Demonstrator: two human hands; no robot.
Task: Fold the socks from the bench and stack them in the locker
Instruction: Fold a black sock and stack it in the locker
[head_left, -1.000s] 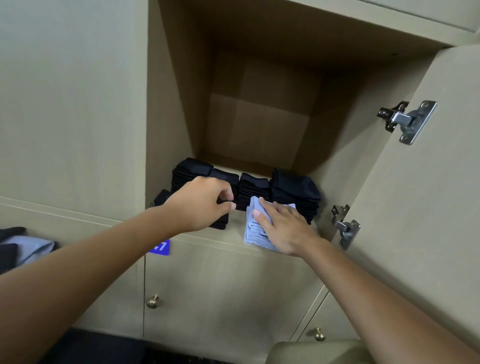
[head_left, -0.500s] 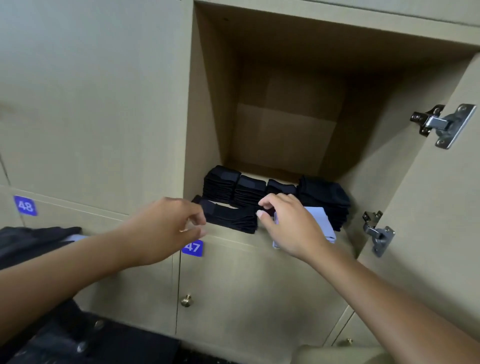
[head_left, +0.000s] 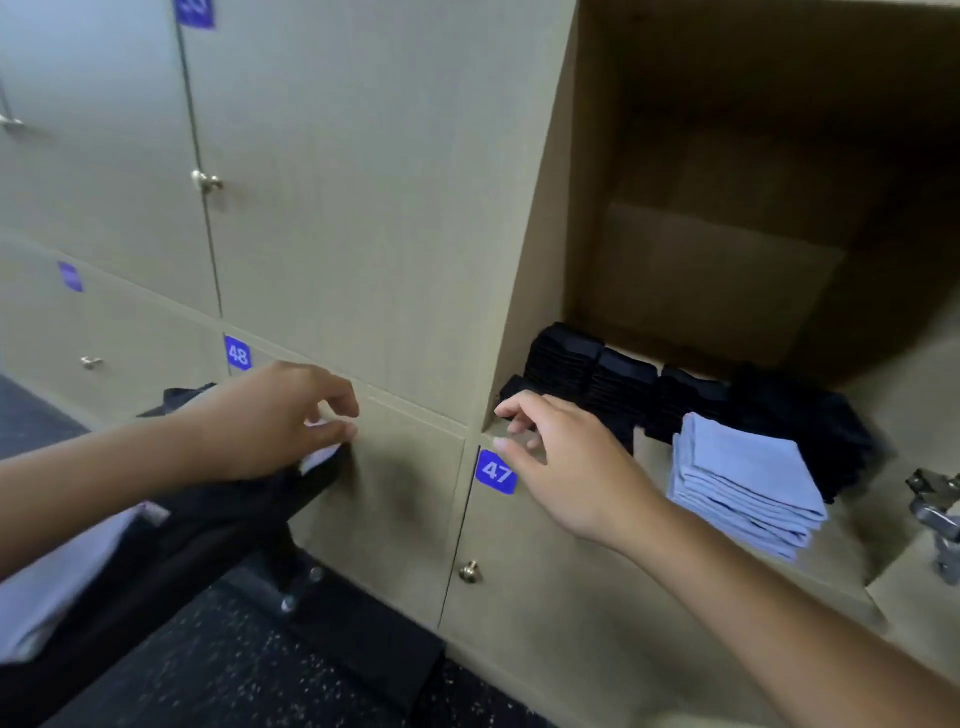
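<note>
Black folded socks (head_left: 618, 379) sit in stacks along the locker (head_left: 727, 249) floor, right of centre in the frame. A separate pile of light blue folded socks (head_left: 743, 483) stands in front of them, at the very front lip of the shelf.

Right hand (head_left: 571, 462): fingers spread and empty, at the locker's lower left corner, fingertips near the front black sock. Contact cannot be told.

Left hand (head_left: 275, 421): loosely curled, holding nothing, over the dark and pale unfolded socks (head_left: 156, 519) on the bench (head_left: 249, 551) at lower left.

Risks:
- The blue pile overhangs the edge. A brush from the right forearm could tip it to the floor.
- The front black sock lies loose. A catching finger may drag it out or unfold it.
- Frame is motion-blurred, so reaching blind invites a knock against the stacks.
- Label 47 (head_left: 495, 472) marks the door below.
</note>
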